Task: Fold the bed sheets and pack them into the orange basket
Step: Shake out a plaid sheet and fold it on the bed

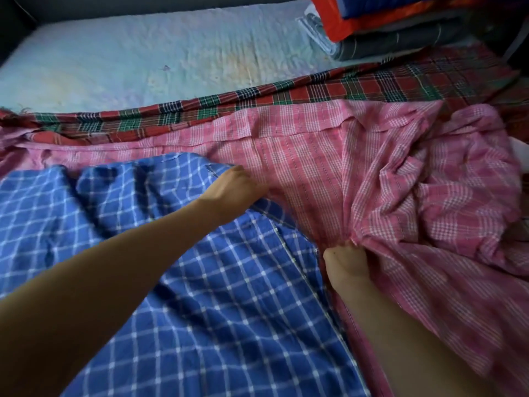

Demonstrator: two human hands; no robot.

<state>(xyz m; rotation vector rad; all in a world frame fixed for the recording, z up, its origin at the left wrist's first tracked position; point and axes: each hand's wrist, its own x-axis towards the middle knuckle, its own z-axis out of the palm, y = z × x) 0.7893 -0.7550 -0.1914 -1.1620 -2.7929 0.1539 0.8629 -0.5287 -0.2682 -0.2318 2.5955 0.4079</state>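
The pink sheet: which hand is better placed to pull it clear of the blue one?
Right. The right hand already pinches a bunched fold of the pink sheet, most of which lies on its side. The left hand is curled at the edge of the blue sheet, seemingly gripping that instead.

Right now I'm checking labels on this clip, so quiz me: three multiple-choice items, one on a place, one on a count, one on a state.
1. Where is the folded stack?
A. far right
B. near left
C. centre

2. How many checked sheets lie spread out?
A. one
B. three
C. five

3. What is the right hand doing?
A. resting flat
B. pinching the pink sheet
C. holding a basket

Answers:
1 A: it sits at the far right, beyond the sheets.
2 B: there are a blue sheet, the pink sheet and a red-green sheet.
3 B: pink cloth bunches in its grip.
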